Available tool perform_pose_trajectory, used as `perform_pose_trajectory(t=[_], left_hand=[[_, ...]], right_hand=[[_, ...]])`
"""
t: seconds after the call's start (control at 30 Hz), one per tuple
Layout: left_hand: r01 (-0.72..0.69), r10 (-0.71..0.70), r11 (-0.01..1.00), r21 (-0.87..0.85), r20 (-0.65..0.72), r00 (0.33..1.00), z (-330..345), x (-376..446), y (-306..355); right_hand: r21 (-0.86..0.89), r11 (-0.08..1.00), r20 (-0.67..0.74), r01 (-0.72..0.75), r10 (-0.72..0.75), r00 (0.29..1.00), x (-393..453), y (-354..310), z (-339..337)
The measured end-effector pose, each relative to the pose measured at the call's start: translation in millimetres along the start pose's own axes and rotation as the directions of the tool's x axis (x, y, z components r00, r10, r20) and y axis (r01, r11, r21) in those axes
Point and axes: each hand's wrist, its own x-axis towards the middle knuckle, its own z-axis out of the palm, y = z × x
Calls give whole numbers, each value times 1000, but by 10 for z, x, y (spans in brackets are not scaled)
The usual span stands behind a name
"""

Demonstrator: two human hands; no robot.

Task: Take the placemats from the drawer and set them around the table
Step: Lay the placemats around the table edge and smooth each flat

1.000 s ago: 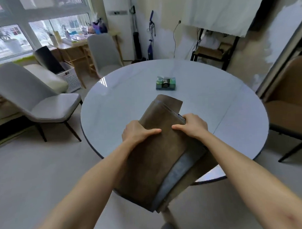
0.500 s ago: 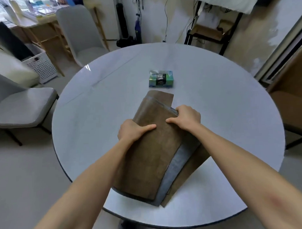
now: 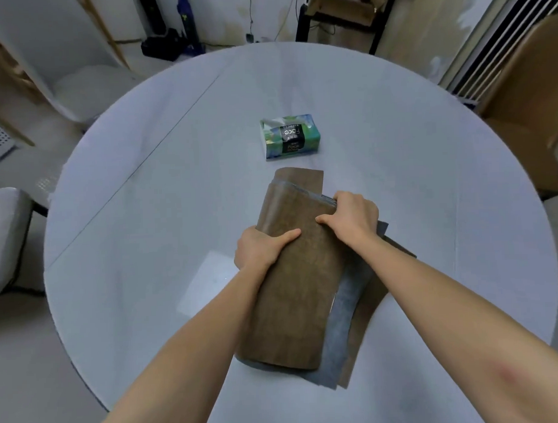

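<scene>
A stack of brown and grey placemats [image 3: 293,302] lies curved over the near middle of the round white table [image 3: 145,216]. My left hand [image 3: 261,248] grips the stack's left edge, thumb on top of the brown mat. My right hand [image 3: 350,220] grips the right edge near the far end, fingers curled over the layers. A grey mat [image 3: 342,329] and another brown mat stick out beneath on the right.
A green tissue pack [image 3: 290,136] lies on the table just beyond the mats. Grey chairs [image 3: 3,236] stand at the left and far left, a brown chair [image 3: 527,101] at the right. A black shelf and a vacuum stand by the far wall.
I have moved closer and now look down onto the table. The placemat stack, earlier held over the near edge, has come further in over the tabletop. Both hands keep the same hold.
</scene>
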Motion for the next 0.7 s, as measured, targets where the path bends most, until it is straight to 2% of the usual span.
perform_pose_trajectory(t=[0.1, 0.2, 0.3, 0.4, 0.5, 0.57, 0.6, 0.7], left_hand=[[-35, 40, 996, -77, 58, 998, 40, 278, 93], [-119, 143, 984, -130, 200, 969, 11, 520, 101], [-383, 338, 919, 95, 312, 888, -25, 497, -108], [-605, 390, 719, 342, 522, 759, -26, 142, -502], [-768, 434, 362, 528, 634, 640, -56, -186, -789], [-778, 436, 123, 616, 671, 600, -30, -259, -942], [-769, 460, 56, 637, 667, 586, -17, -272, -970], [-739, 569, -30, 673, 619, 541, 42, -323, -951]], right_hand=[[-19, 1000, -52, -15, 14, 999, 237, -25, 59], [31, 1000, -83, -1, 3, 997, 437, -4, 132], [82, 995, 66, 53, -59, 996, 380, 137, 328], [252, 967, 312, -25, -56, 948, 3, 312, 557], [338, 936, 452, -97, -71, 889, -417, 480, 703], [368, 919, 501, -142, -67, 863, -653, 573, 748], [398, 899, 511, -181, -53, 858, -745, 607, 752], [485, 838, 494, -250, -27, 869, -945, 670, 761]])
